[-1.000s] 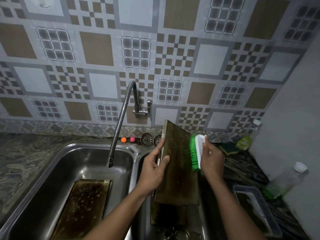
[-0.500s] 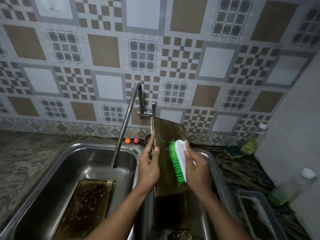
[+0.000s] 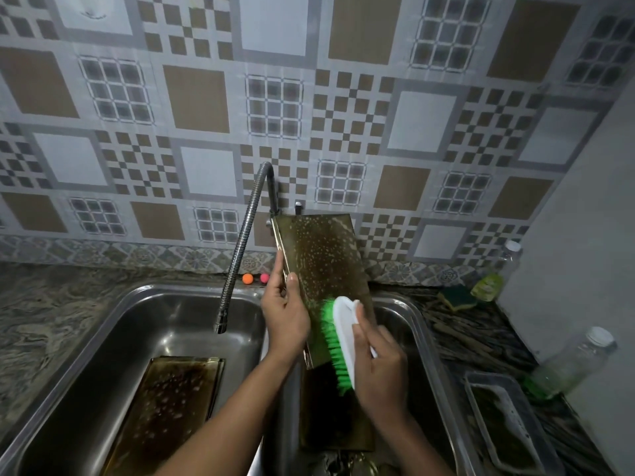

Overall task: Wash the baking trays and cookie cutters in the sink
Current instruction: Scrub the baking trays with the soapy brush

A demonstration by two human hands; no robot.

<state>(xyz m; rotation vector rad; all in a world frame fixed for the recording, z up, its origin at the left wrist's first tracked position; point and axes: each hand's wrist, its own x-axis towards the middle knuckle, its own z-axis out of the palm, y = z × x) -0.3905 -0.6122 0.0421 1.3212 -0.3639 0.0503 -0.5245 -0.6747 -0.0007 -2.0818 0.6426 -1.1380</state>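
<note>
My left hand grips the left edge of a brownish, soap-flecked baking tray, held upright over the right basin. My right hand holds a white scrub brush with green bristles, bristles pressed against the tray's lower face. A second tray lies flat in the right basin below. A third soapy tray lies in the left basin of the steel sink. No cookie cutters can be made out.
A flexible metal tap hangs over the left basin, no water running. On the right counter sit a clear plastic container, two bottles, a soap bottle and a sponge. Orange and pink balls lie behind the sink.
The held tray has been lifted higher and turned more upright. The brush has slid from the tray's upper right edge down across its face to the lower part.
</note>
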